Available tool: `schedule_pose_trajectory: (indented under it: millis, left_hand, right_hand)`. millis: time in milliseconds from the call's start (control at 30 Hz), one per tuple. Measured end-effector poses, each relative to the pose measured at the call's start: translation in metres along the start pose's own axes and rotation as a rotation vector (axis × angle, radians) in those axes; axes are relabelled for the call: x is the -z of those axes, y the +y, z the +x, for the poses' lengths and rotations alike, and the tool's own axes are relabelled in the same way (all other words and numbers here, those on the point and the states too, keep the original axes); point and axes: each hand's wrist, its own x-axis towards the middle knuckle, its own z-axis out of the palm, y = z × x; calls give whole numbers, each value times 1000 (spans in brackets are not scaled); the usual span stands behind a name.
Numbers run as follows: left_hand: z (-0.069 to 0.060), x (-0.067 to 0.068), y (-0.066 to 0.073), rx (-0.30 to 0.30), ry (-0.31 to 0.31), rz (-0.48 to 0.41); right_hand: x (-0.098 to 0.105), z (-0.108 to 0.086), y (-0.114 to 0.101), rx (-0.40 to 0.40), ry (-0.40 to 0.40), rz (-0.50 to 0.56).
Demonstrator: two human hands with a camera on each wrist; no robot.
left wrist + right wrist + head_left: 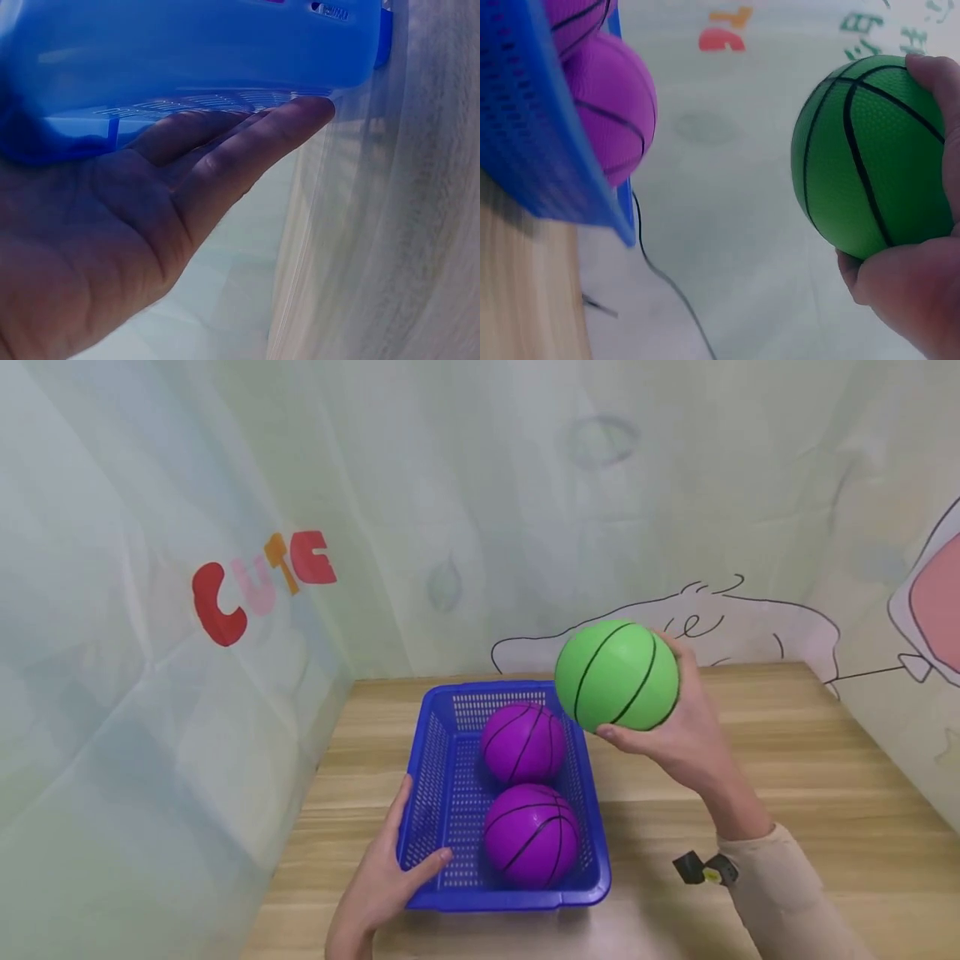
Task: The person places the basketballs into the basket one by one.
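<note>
A green ball with black basketball lines (617,675) is held up in my right hand (686,727), thumb below and fingers around its far side. It hangs above the right rim of a blue plastic basket (592,793). Inside the basket sit two purple balls with the same lines, one at the back (523,743) and one at the front (532,837). My left hand (382,868) holds the basket's front left corner, thumb over the rim. In the left wrist view its fingers (247,150) lie along the outer wall; the thumb is hidden there.
The basket stands on a wood-grain table (750,760). Printed cloth walls (450,527) close off the left, back and right sides. A dark cable (667,277) runs behind the basket in the right wrist view.
</note>
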Motion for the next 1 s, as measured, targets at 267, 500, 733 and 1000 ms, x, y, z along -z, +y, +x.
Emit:
schedule_pose_trajectory:
  millis: [267, 500, 733, 1000]
  left_hand:
    - [-1, 4, 0, 29, 5, 8]
    - [1, 2, 3, 9, 2, 11]
    - [-2, 1, 0, -12, 15, 3]
    - [-3, 1, 1, -20, 17, 21]
  right_hand:
    - [-35, 30, -23, 46, -293, 66]
    - [-61, 42, -42, 40, -406, 112]
    - [-84, 44, -44, -6, -496, 21]
    - [-110, 44, -34, 33, -659, -153]
